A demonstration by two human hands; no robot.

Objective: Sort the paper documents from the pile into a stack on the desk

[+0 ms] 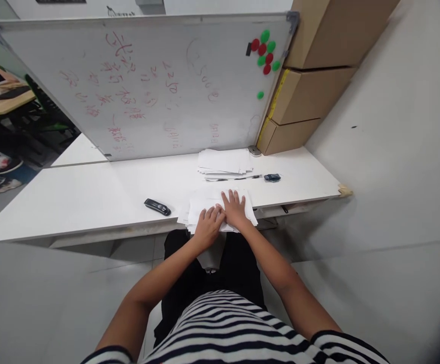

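A loose pile of white paper sheets [197, 203] lies at the desk's front edge, some corners sticking out unevenly. My left hand [209, 226] rests on the near part of the pile, palm down, fingers forward and a little bent. Beside it, my right hand [235, 210] lies flat on the paper with fingers spread. The two hands touch or nearly touch at the thumbs. Behind the pile sits a second stack of white paper [223, 162]. To the left is a black handheld device shaped like a hair clipper [157, 206].
A whiteboard [147, 101] with red writing and round magnets leans at the back of the white desk [91, 194]. Cardboard boxes [303, 96] are stacked on the right by the wall. A small dark object [272, 177] lies near the rear paper stack.
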